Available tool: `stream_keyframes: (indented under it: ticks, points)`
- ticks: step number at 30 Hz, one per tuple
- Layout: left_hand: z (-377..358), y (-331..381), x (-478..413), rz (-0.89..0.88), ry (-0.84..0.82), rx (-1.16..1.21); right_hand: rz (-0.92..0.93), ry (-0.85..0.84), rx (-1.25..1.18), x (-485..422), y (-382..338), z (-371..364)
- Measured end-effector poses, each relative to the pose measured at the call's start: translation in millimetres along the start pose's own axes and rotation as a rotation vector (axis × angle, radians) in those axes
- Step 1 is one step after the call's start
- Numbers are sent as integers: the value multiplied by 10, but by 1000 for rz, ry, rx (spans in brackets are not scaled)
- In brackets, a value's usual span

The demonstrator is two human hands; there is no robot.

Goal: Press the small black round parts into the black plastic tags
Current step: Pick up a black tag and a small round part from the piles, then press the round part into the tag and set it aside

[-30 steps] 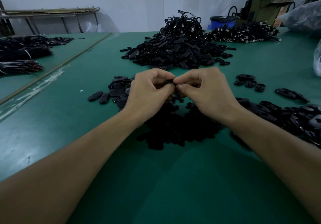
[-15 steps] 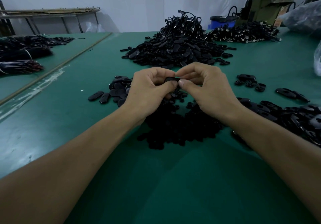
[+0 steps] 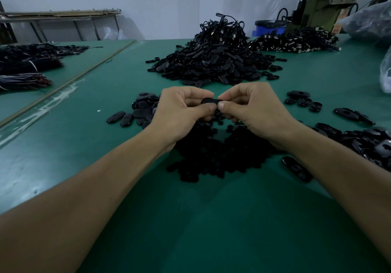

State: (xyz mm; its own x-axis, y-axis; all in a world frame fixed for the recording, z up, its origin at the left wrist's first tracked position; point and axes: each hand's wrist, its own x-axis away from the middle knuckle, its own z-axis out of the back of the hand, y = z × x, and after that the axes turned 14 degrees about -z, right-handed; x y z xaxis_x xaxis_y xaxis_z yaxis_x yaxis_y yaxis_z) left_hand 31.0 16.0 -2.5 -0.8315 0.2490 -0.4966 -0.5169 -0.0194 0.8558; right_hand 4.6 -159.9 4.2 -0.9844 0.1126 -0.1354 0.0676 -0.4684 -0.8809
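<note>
Both hands up over the green table [image 3: 190, 219], meeting at centre. Left hand [image 3: 182, 111] and right hand [image 3: 256, 109] both pinch one black plastic tag [image 3: 208, 100], held level between them, off the table. Fingers [image 3: 196, 95] of both hands curled tight around the tag ends, thumbs pressed on its near edge, thumb tips almost touching. Cannot tell if a round part sits in the tag; the fingers cover most of it.

Directly below the hands: a dark pile of small black round parts [image 3: 218, 156] on the table. Loose oval tags [image 3: 135, 114] just left of the left hand. More tags [image 3: 370, 143] heaped at the right, beside the right forearm, and a few [image 3: 302, 100] further back right. Large heap of corded tags [image 3: 213, 61] behind the hands, well apart. Second heap [image 3: 296, 42] far right rear. Dark bundles [image 3: 25, 67] on the left table section. Machine [image 3: 325, 8] and blue bucket [image 3: 267, 28] at the back.
</note>
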Motion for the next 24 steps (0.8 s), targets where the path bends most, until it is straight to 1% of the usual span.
stream_keyframes:
  ticks: [4,10,13,19,21,24]
  points:
    - [6,7,-11,6,-1,-2,-14,18,57,-25,-17,1]
    - [34,16,-33,31,7,28,-52,-19,18,-19,-42,3]
    - [41,27,-37,10,3,-29,-27,-36,27,-6,-23,12]
    - [52,33,-42,-66,2,-154,4,-14,57,0,-53,14]
    - [49,11,-30,-99,34,-236,11,24,152,11,-41,26]
    - [117,-22,-39,-176,105,-413,26,87,531,53,-25,40]
